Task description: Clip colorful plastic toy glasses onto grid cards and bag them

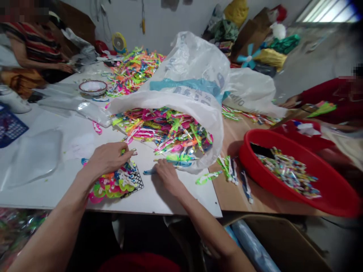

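Observation:
My left hand (109, 158) is closed over a small piled basket (138, 181) with a black-and-white lattice side. Its fingers pinch a small yellow-green plastic piece (123, 152) with a pale end; most of it is hidden. Bright pink, yellow and green flat plastic pieces (113, 187) overflow the basket's front. On the white table, my right hand (168, 175) has its fingers curled down on a slim blue plastic piece (149, 172). Just beyond it, a big white sack (210, 124) lies on its side, its mouth spilling many colourful plastic pieces (170, 130) toward me.
A red basin (334, 181) with small wrapped items stands at the right. Loose pieces (228, 170) lie beside it. Clear plastic bags (36, 156) lie at the left, near a blue basket (11, 124). A white bowl (93, 87) sits farther back. People sit at both sides.

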A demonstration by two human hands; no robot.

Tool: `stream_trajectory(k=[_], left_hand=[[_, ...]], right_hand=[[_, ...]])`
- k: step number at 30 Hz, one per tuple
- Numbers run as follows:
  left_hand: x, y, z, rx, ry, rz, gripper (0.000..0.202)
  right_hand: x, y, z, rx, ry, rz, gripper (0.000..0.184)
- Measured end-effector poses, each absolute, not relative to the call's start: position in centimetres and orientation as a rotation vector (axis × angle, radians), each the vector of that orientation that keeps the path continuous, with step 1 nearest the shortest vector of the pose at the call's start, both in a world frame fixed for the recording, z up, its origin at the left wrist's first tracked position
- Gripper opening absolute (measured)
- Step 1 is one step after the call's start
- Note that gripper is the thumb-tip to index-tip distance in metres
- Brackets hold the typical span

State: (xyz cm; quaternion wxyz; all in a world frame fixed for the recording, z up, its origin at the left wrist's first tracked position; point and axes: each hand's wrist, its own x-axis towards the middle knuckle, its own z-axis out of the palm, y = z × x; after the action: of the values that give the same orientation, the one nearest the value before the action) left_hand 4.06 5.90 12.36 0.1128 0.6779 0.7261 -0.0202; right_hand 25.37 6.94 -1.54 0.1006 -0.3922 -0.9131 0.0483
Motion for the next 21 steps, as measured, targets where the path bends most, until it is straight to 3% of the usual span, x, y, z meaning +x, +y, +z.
stream_trajectory(k=[5, 10, 17, 21], left_hand=[[4.3, 5.7, 12.5, 1.994, 2.139, -0.039, 0.042], [4.5, 5.6, 12.4, 2.015, 2.132, -0.027, 0.039], [4.5, 5.4, 12.1, 2.036, 2.149, -0.024, 0.044], [4.5, 5.2, 12.2, 2.066, 2.130, -0.022, 0.043]], right_hand=[[29.1, 9.3, -2.3, -1.401, -2.698, 0.071, 0.019], [28.1, 9.4, -0.7, -1.285, -2.323, 0.457, 0.010], [22.3, 4.2, -3.3, -1.102, -1.902, 1.003, 0.016], [21.7, 3.7, -5.7, -1.165, -2.046, 0.907, 0.026]])
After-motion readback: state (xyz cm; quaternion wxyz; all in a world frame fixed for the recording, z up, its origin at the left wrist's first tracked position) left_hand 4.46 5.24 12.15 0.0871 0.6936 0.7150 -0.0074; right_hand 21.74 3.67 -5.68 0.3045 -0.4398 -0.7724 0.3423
